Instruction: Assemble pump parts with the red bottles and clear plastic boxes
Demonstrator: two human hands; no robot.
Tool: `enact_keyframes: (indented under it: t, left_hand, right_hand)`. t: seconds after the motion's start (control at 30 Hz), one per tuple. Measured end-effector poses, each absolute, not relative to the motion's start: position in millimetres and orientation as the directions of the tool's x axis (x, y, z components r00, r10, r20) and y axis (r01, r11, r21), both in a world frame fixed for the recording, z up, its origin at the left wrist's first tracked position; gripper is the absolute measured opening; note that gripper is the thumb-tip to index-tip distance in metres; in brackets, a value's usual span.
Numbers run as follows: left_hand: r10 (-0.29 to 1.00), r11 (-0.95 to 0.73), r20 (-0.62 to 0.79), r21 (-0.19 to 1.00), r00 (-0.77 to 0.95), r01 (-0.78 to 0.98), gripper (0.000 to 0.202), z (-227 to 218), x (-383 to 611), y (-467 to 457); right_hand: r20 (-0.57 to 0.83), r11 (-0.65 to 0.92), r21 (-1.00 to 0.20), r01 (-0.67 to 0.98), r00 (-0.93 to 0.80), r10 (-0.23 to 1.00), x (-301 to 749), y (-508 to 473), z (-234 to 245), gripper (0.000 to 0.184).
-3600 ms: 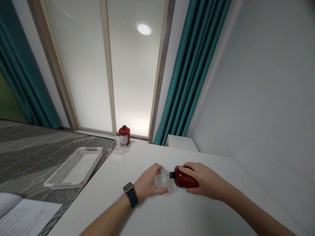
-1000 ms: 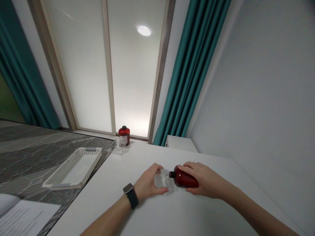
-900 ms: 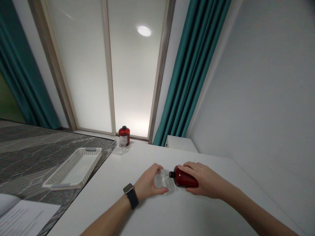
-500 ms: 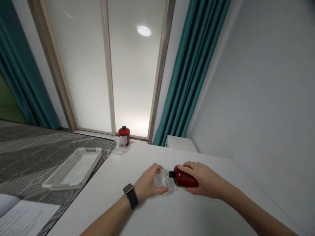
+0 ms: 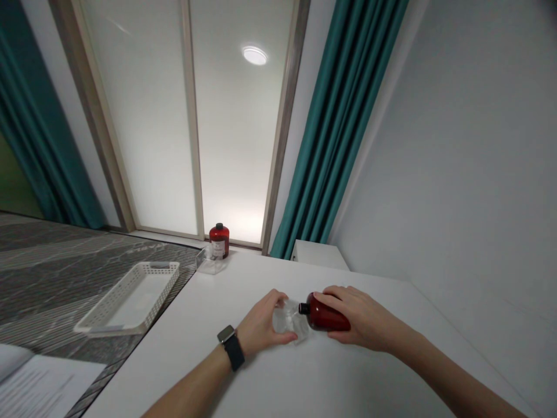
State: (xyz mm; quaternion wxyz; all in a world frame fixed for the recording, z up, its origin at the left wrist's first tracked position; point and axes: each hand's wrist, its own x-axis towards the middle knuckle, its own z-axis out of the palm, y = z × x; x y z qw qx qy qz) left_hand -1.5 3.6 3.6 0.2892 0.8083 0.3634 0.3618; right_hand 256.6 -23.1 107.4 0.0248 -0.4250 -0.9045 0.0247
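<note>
Just right of the clear container (image 5: 287, 317), as I'm watching, the right hand (image 5: 360, 319) is holding a dark-red bottle (image 5: 324, 319) with fingers curled round it, long axis lying nearly level, neck pointing leftward at the container, which the left hand (image 5: 261, 324) is clasping between thumb and fingers.

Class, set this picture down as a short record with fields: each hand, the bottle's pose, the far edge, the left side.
Left hand: around a clear container
Right hand: gripping a red bottle
Bottle pose: tilted over, black neck toward the container
Table's far edge: second bottle, upright, black-capped
Left side: white basket, printed pages
</note>
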Motion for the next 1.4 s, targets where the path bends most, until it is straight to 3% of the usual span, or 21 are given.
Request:
enact_keyframes:
  t: [1.4]
  left_hand:
    - [0.800, -0.562, 0.391, 0.754, 0.455, 0.340, 0.050, 1.9, -1.3, 3.8]
  right_hand:
    - [0.101, 0.689, 0.016, 0.724, -0.687, 0.719, 259.0, -22.0, 110.2, 0.070]
